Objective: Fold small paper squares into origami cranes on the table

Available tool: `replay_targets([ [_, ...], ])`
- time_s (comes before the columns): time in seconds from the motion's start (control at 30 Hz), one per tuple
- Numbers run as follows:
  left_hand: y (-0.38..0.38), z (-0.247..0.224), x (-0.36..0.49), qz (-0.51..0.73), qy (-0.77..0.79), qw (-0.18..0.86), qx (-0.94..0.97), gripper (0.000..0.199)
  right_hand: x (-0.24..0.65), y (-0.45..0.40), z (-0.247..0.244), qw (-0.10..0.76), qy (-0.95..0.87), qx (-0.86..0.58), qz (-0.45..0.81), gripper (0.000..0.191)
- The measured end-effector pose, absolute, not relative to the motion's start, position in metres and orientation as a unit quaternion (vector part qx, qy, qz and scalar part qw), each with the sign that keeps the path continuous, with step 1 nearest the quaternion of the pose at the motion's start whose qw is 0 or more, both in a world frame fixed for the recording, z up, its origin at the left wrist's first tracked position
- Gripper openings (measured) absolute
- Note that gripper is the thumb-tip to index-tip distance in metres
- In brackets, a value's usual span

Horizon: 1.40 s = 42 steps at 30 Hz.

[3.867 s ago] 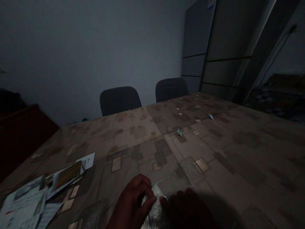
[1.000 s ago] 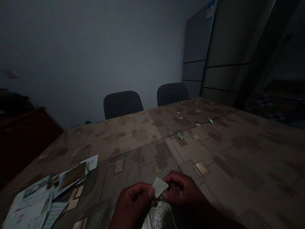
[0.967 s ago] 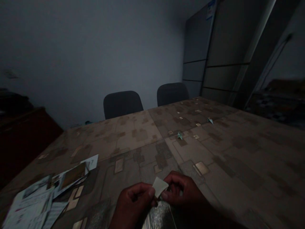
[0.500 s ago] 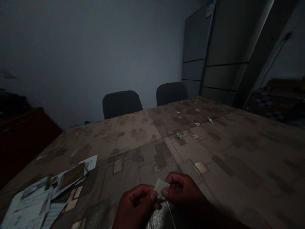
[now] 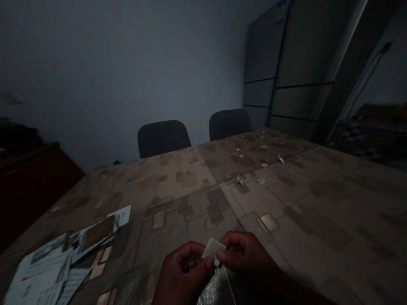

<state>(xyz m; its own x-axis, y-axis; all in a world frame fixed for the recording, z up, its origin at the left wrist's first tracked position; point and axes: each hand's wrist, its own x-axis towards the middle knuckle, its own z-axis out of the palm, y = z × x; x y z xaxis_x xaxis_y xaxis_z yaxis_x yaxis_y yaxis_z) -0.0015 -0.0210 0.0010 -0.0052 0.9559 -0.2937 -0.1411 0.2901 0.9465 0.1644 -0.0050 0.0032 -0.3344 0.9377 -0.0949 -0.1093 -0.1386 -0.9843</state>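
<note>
A small pale piece of folded paper (image 5: 212, 248) is held up just above the near edge of the table. My right hand (image 5: 246, 254) pinches its right side between thumb and curled fingers. On the other side, my left hand (image 5: 186, 271) has its thumb at the paper's lower left, fingers curled behind. A small flap of paper shows below, between the two thumbs. Farther out on the table stand a small green folded paper figure (image 5: 239, 180) and a whitish folded paper piece (image 5: 280, 160).
Loose papers and cards (image 5: 47, 267) lie in a pile at the left of the patterned table (image 5: 178, 195). Two dark chairs (image 5: 163, 137) stand along its far side. A tall cabinet (image 5: 260, 67) is at the back right, and a red-brown cabinet (image 5: 34, 190) at the left.
The left thumb has slid down from the paper's face to its lower edge, uncovering more of its left corner. A small flap now shows beneath. The right hand keeps its pinch.
</note>
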Motion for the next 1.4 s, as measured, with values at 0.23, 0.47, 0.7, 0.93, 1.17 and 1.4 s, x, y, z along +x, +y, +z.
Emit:
replay_targets([
  [0.23, -0.021, 0.012, 0.003, 0.46, 0.515, 0.628, 0.36, 0.036, 0.163, -0.003, -0.004, 0.418, -0.526, -0.407, 0.62, 0.032],
  [0.47, -0.021, 0.016, 0.002, 0.459, 0.52, 0.619, 0.368, 0.037, 0.161, -0.004, -0.003, 0.428, -0.504, -0.39, 0.64, 0.034],
  [0.7, -0.018, 0.006, -0.004, 0.452, 0.515, 0.617, 0.386, 0.035, 0.162, -0.004, -0.005, 0.431, -0.513, -0.397, 0.627, 0.037],
  [0.93, -0.012, 0.009, -0.003, 0.461, 0.5, 0.614, 0.401, 0.031, 0.163, 0.002, 0.002, 0.428, -0.502, -0.403, 0.634, 0.044],
  [1.17, -0.006, 0.001, -0.009, 0.462, 0.489, 0.639, 0.372, 0.033, 0.165, 0.0, 0.017, 0.421, -0.546, -0.387, 0.613, 0.047],
  [1.4, -0.008, 0.002, -0.009, 0.433, 0.493, 0.637, 0.403, 0.036, 0.163, 0.001, 0.001, 0.415, -0.537, -0.45, 0.581, 0.019],
])
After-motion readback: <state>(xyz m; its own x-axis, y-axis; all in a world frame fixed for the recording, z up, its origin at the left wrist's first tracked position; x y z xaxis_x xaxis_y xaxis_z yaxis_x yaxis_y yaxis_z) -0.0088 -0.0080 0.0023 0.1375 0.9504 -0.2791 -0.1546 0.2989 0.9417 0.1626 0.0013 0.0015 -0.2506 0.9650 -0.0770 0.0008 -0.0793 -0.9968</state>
